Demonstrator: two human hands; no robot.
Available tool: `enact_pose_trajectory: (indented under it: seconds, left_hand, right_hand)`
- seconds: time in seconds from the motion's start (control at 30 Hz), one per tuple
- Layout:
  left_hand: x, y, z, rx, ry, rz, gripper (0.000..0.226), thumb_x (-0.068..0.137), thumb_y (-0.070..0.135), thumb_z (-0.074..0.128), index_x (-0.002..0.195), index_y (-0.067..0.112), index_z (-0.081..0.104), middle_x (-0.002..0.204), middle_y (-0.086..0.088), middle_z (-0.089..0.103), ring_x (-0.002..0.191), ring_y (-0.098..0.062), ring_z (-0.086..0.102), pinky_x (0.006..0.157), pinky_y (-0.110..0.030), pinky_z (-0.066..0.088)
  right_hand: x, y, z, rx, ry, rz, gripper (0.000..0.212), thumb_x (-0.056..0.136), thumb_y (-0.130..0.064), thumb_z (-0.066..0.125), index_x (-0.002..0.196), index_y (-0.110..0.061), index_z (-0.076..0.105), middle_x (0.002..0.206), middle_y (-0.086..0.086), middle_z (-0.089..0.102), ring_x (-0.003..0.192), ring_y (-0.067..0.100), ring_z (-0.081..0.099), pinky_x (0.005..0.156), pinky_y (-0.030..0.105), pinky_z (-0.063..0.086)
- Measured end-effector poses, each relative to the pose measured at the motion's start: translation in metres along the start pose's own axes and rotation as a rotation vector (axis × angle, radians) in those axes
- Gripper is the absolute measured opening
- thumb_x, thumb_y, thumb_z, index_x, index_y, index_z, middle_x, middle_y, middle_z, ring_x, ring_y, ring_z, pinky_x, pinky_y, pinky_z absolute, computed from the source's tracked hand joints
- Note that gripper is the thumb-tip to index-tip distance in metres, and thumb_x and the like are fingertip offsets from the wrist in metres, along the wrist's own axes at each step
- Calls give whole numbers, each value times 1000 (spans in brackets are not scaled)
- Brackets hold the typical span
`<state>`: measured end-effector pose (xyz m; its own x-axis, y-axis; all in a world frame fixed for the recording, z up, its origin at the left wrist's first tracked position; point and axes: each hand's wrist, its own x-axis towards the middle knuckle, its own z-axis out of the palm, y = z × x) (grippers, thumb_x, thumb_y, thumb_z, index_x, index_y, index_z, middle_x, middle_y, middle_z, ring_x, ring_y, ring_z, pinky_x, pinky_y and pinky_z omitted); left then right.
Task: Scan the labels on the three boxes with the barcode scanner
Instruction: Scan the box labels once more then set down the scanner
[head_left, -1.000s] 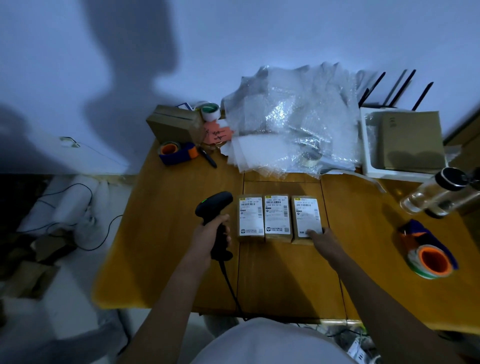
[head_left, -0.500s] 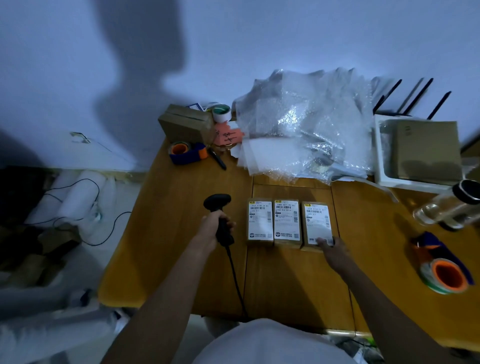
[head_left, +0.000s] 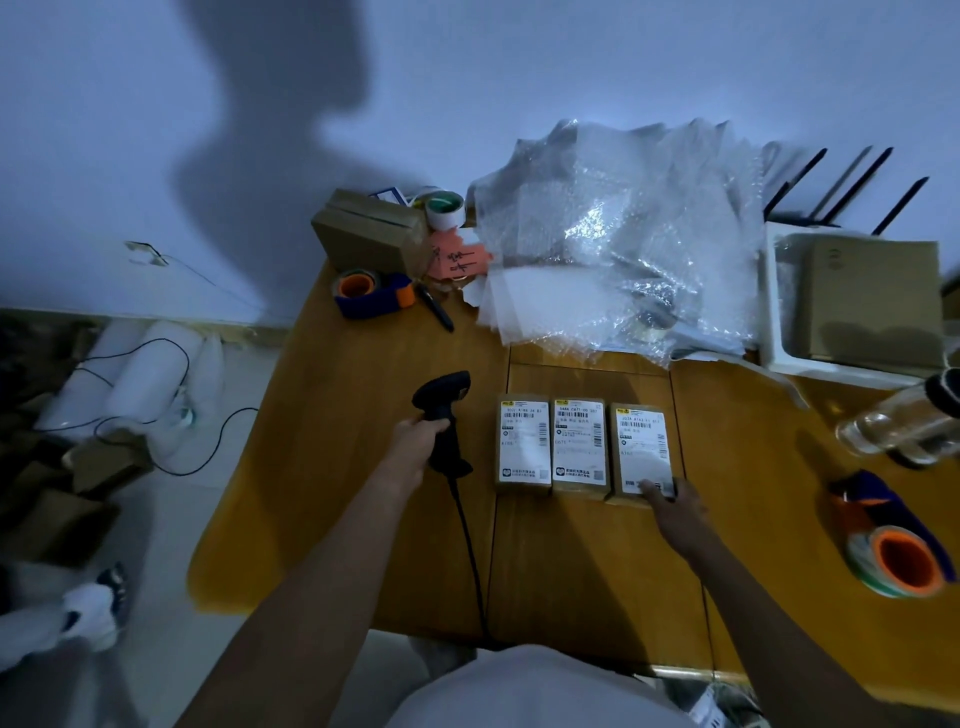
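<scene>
Three small cardboard boxes lie side by side on the wooden table (head_left: 322, 467), each with a white barcode label facing up: the left box (head_left: 523, 441), the middle box (head_left: 579, 441) and the right box (head_left: 643, 447). My left hand (head_left: 415, 447) grips the handle of the black corded barcode scanner (head_left: 444, 415), which stands just left of the left box. My right hand (head_left: 675, 512) rests with its fingertips on the near edge of the right box.
A heap of bubble wrap (head_left: 613, 249) covers the back of the table. A brown carton (head_left: 369, 234) and a tape dispenser (head_left: 371, 293) sit back left. Right side: a white tray (head_left: 774, 322), a clear bottle (head_left: 898, 423), another tape dispenser (head_left: 898, 551).
The scanner in my left hand has drawn a little away from the boxes toward the left. My right hand stays on the right box's near edge. The camera view has shifted.
</scene>
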<state>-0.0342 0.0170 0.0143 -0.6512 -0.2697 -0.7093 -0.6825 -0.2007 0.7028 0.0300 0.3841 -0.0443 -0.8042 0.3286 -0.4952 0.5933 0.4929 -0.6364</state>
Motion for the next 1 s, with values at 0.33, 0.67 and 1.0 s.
enact_pose_trajectory:
  seconds: [0.33,0.67,1.0]
  left_hand:
    - [9,-5,7,162,49,17,53,98,15,65,147,7,46,141,-13,55,132,-32,51,95,-36,41]
    - [21,-12,2,169,40,20,52,98,14,65,147,10,48,140,-11,58,123,-27,55,98,-38,46]
    - [19,-17,1,288,85,95,44,101,14,61,144,7,53,132,-11,62,103,-19,55,85,-29,44]
  right_hand:
    - [-1,-2,0,31,-5,12,59,98,-44,61,141,-6,49,133,19,58,116,35,61,93,53,57]
    - [2,-24,-7,-188,134,18,78,87,-31,78,149,-4,40,146,21,48,125,40,56,91,50,57]
    - [-12,-87,18,-315,223,-322,46,91,-24,73,129,-4,58,134,17,54,112,33,61,82,43,55]
